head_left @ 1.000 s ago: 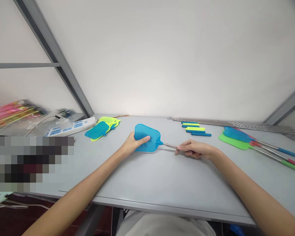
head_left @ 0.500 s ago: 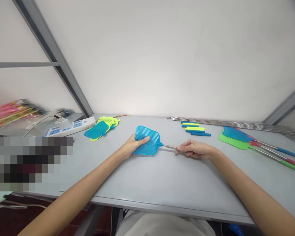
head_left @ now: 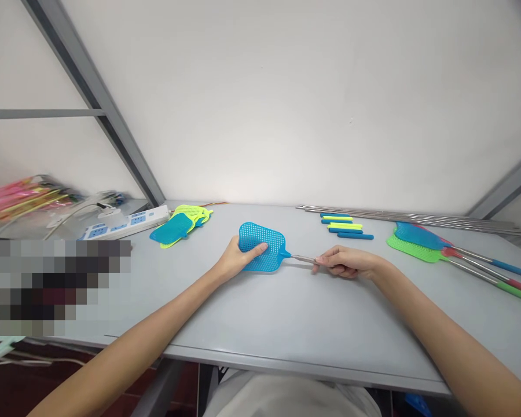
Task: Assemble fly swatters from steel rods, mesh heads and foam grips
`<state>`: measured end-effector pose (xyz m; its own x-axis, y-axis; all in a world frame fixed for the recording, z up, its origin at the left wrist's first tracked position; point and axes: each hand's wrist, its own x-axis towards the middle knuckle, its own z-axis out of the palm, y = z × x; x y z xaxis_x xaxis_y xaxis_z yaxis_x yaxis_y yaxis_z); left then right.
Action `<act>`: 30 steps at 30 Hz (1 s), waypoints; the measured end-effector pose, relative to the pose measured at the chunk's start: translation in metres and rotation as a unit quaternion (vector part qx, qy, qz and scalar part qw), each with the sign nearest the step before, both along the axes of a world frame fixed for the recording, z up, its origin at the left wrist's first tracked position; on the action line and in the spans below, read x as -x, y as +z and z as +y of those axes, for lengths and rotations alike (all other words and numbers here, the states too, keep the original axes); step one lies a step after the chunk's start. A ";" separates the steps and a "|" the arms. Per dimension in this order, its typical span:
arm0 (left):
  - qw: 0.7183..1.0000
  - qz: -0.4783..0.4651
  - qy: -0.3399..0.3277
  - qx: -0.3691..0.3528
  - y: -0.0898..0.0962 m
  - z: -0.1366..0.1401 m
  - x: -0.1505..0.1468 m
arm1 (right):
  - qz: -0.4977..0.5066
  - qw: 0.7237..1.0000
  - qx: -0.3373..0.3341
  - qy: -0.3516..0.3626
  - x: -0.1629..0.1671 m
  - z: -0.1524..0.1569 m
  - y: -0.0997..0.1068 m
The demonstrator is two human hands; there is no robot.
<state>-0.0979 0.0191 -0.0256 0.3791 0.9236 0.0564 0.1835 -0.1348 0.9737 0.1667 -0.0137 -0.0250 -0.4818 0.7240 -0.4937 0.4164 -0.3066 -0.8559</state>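
Note:
Between my hands is a blue fly swatter head (head_left: 264, 234) with a perforated square face, its neck pointing right. My left hand (head_left: 238, 258) grips it from the left edge, thumb lying across the front. A thin metal rod (head_left: 303, 259) joins the neck, and the fingers of my right hand (head_left: 341, 262) are closed around it. The rod's far end is hidden in that hand. Behind my right hand lie several blue and yellow handle grips (head_left: 345, 226). To the left, loose yellow swatter heads (head_left: 195, 212) and a blue swatter head (head_left: 173, 229) are piled up.
On the right lie fly swatters (head_left: 417, 249) in blue, green and red. Long metal rods (head_left: 438, 221) run along the wall. A white power strip (head_left: 130, 223) is at the left, near bagged colourful items (head_left: 26, 197). A blurred patch covers the table's left part.
My left thumb has slid slightly right over the blue swatter head. My right hand keeps its hold on the rod, nearly unmoved.

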 end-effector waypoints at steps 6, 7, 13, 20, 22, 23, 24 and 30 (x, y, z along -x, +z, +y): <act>0.999 -0.033 0.011 0.021 0.007 0.003 -0.002 | -0.029 0.996 -0.073 -0.041 0.000 -0.003 0.009; 0.999 -0.043 0.008 0.025 0.008 0.003 -0.002 | -0.036 0.992 -0.095 -0.074 -0.001 -0.003 0.009; 0.995 -0.089 -0.011 0.044 0.010 0.003 -0.003 | -0.140 0.913 -0.246 -0.295 -0.026 0.013 -0.001; 0.992 -0.102 0.001 0.074 0.012 0.007 0.002 | -0.303 0.858 -0.296 -0.290 -0.050 0.021 -0.012; 0.992 -0.098 -0.005 0.081 0.013 0.009 0.004 | -0.311 0.856 -0.297 -0.286 -0.052 0.021 -0.014; 0.992 -0.096 -0.007 0.086 0.013 0.010 0.005 | -0.309 0.858 -0.295 -0.285 -0.054 0.022 -0.015; 0.991 -0.092 -0.007 0.092 0.013 0.011 0.006 | -0.306 0.861 -0.291 -0.284 -0.055 0.022 -0.016; 0.986 -0.044 0.034 0.155 0.012 0.021 0.014 | -0.258 0.893 -0.236 -0.284 -0.060 0.024 -0.021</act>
<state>-0.1116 0.0398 -0.0137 0.3219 0.9249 -0.2023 0.0947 0.1812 0.9789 0.2269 0.0107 -0.0463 0.2334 0.9650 -0.1198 0.6842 -0.2505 -0.6849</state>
